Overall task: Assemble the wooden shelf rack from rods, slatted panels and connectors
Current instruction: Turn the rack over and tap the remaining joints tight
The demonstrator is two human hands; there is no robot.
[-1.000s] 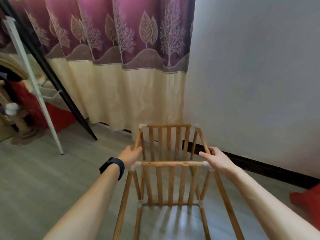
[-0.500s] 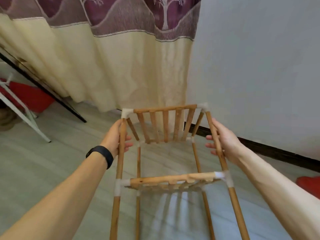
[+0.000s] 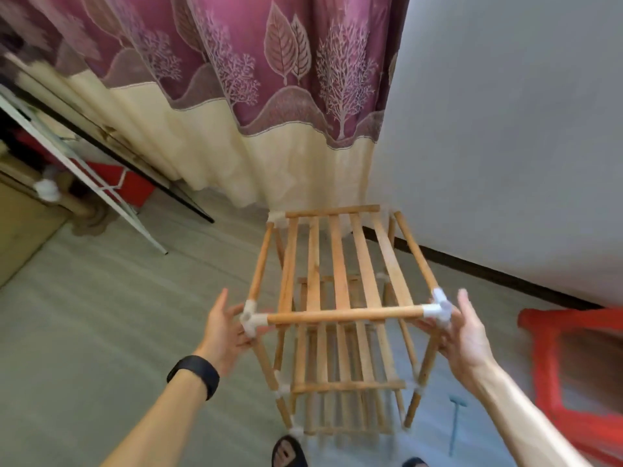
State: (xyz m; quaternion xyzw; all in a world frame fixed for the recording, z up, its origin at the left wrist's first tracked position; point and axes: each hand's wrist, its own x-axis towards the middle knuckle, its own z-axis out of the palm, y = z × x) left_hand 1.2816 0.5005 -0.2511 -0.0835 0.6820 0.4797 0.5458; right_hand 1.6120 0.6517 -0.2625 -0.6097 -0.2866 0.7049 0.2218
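Tiered slatted light-wood shelf rack (image 3: 340, 274) stood upright on grey floor (image 3: 101, 315), near patterned maroon-and-cream curtain (image 3: 269, 96) and pale wall (image 3: 505, 129). L hand (image 3: 226, 328) & R hand (image 3: 467, 335) flanked its near-top white plastic corner connectors (image 3: 251, 318); blur hid whether they gripped or merely touched. Advised: press both corners evenly, check joints seated, no rocking.

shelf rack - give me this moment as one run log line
shelf rack: upright, slatted panels fitted | left hand: at near-left top connector | right hand: at near-right top connector | grip: blurred, unclear
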